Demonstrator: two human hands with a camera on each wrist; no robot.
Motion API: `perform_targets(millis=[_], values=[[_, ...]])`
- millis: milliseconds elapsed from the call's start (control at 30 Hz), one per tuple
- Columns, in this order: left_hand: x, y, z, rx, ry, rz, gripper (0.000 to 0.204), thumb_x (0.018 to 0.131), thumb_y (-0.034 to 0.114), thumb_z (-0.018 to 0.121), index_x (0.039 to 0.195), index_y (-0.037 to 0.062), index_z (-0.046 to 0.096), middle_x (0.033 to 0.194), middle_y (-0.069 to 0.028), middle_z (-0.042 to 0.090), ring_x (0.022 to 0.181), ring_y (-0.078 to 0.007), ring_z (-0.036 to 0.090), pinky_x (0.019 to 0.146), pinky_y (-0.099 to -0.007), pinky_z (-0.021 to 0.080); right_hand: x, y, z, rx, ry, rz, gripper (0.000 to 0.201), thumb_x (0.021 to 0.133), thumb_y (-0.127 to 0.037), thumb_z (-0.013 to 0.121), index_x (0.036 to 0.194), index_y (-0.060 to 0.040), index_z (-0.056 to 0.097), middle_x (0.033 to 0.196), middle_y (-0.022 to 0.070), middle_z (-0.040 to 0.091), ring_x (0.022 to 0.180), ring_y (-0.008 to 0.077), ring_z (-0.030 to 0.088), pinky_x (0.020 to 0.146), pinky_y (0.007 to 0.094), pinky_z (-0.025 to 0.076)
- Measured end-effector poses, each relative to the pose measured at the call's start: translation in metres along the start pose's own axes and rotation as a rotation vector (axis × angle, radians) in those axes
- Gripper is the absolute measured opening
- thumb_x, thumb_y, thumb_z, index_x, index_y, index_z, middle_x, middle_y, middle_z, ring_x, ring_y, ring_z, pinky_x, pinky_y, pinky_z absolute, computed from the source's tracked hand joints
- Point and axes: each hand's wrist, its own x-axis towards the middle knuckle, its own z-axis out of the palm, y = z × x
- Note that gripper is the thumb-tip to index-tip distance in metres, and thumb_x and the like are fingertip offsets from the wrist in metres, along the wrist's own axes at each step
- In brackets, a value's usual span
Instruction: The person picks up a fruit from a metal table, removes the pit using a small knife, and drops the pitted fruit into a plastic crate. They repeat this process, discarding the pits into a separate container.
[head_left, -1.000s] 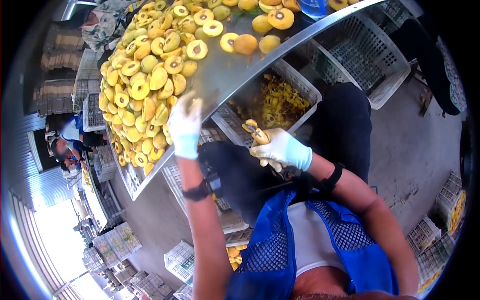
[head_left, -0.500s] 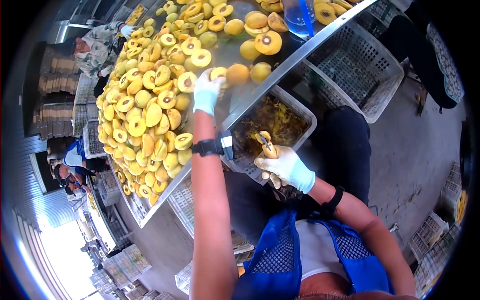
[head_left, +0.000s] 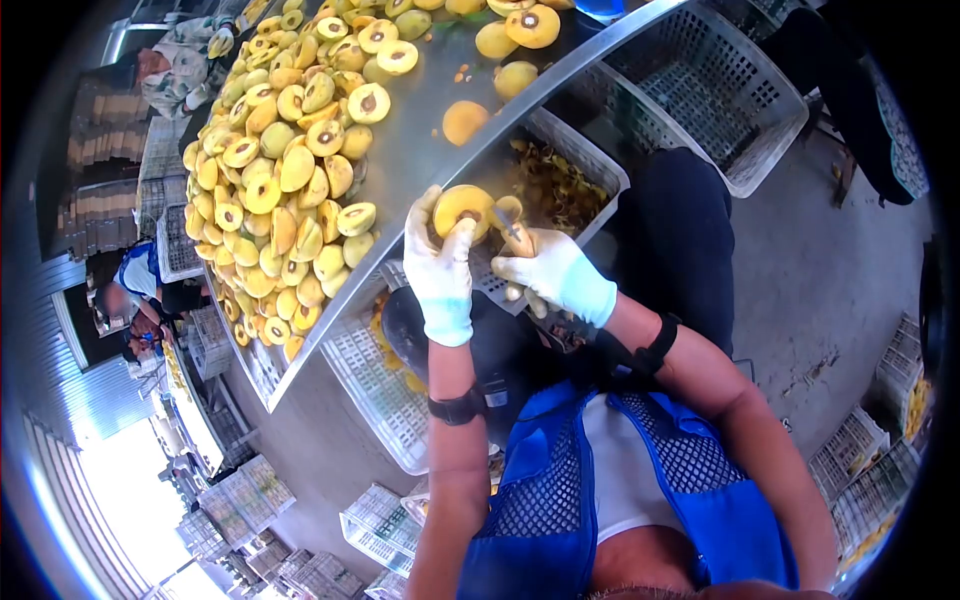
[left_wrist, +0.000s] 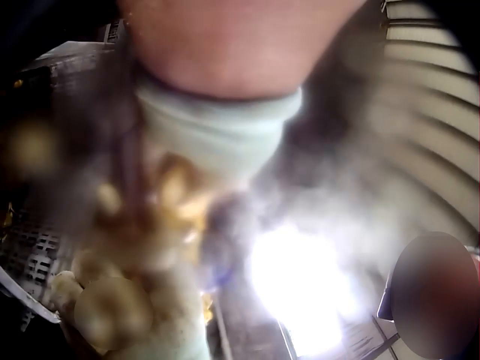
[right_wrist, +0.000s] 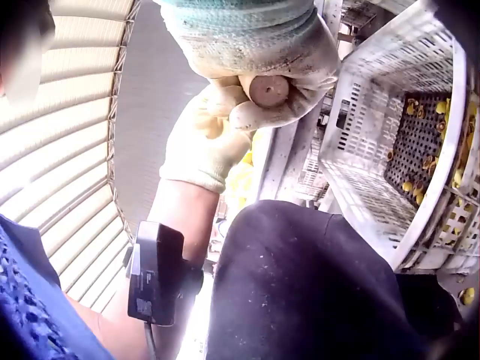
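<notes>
While the left hand is gripping a halved fruit near the table edge, the right hand is gripping a tool; slippage could be causing injury

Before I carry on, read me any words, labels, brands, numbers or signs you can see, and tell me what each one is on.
None can be read.
Black box on the left forearm: a small pale label with fine marks, too small to read.
Tool handle: no lettering visible on its round end.
White crate beside the metal table: no lettering I can make out.
Background stacks: too small and blurred to tell.
</notes>
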Motion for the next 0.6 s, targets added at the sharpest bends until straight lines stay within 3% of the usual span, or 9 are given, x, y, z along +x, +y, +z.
perform_targets(millis=[67, 200, 400, 600], values=[[-0.011, 0.003, -0.001, -0.006, 0.052, -0.006, 0.051, 0.092, 0.003, 0.072, 0.139, -0.0075, 0.054, 0.13, -0.014, 0.062, 0.114, -0.02, 0.062, 0.103, -0.0327, 0.051, -0.006, 0.001, 0.007, -0.029, 0.019, -0.044, 0.021, 0.094, -0.024, 0.068, 0.097, -0.003, 0.067, 0.067, 0.0049, 0.069, 0.048, 0.0118, 0.061, 0.047, 0.0267, 0.048], [-0.025, 0.008, 0.002, 0.132, 0.112, 0.068, 0.053, 0.096, 0.019, 0.073, 0.138, -0.0082, 0.054, 0.129, -0.0147, 0.06, 0.114, -0.0205, 0.061, 0.102, -0.0335, 0.051, -0.003, 0.019, 0.017, -0.049, 0.021, -0.203, 0.025, 0.095, -0.028, 0.07, 0.097, -0.0035, 0.066, 0.066, 0.0046, 0.069, 0.048, 0.0121, 0.062, 0.048, 0.026, 0.048], [-0.037, 0.015, 0.008, 0.136, 0.149, 0.084, 0.054, 0.096, 0.017, 0.071, 0.14, -0.0084, 0.054, 0.137, -0.0171, 0.059, 0.121, -0.0228, 0.061, 0.107, -0.0356, 0.048, -0.009, 0.01, 0.017, -0.224, 0.03, -0.118, 0.026, 0.095, -0.031, 0.07, 0.096, -0.0052, 0.067, 0.065, 0.0044, 0.07, 0.051, 0.0123, 0.065, 0.052, 0.0271, 0.051], [-0.041, 0.006, 0.012, 0.136, 0.209, 0.046, 0.054, 0.093, 0.01, 0.073, 0.138, -0.0087, 0.051, 0.135, -0.0174, 0.06, 0.12, -0.0226, 0.061, 0.108, -0.035, 0.049, -0.011, 0.009, 0.022, -0.309, 0.156, -0.3, 0.029, 0.096, -0.032, 0.068, 0.093, -0.0034, 0.067, 0.067, 0.0077, 0.07, 0.058, 0.0175, 0.07, 0.057, 0.0317, 0.055]])
